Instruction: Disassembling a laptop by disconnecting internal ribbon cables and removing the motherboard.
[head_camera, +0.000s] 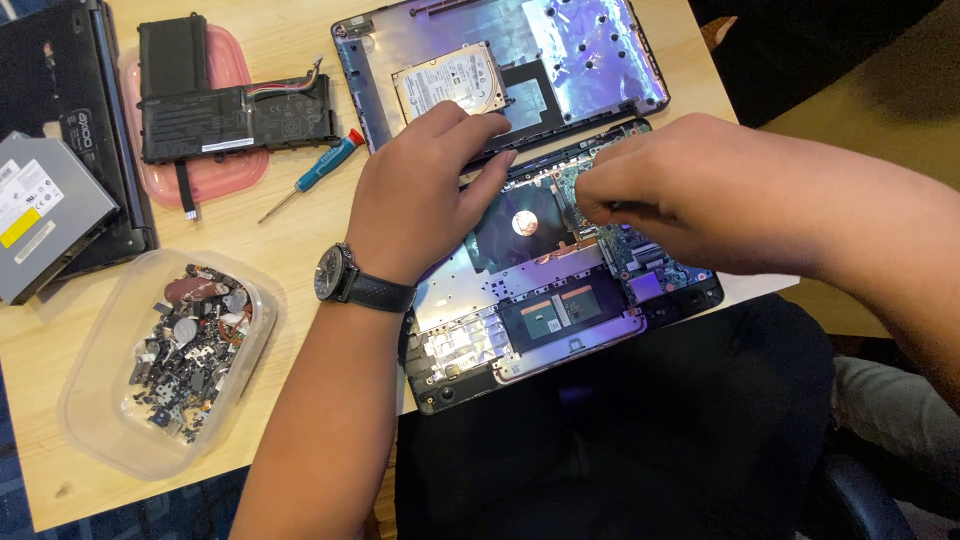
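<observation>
An opened laptop base (560, 310) lies at the near edge of the wooden table, its circuit board and metal frame exposed. My left hand (425, 190), with a dark wristwatch (335, 272) on the wrist, rests on the base's far left edge with fingers bent. My right hand (660, 175) hovers over the green circuit board (640, 255) at the base's right side, fingers pinched together on a thin dark tool that is mostly hidden.
A removed laptop cover (590, 50) with a silver hard drive (450, 80) lies behind. A black battery (230, 115) on a pink lid, a blue screwdriver (320, 172), an optical drive (45, 215) and a clear tub of small parts (190, 345) sit left.
</observation>
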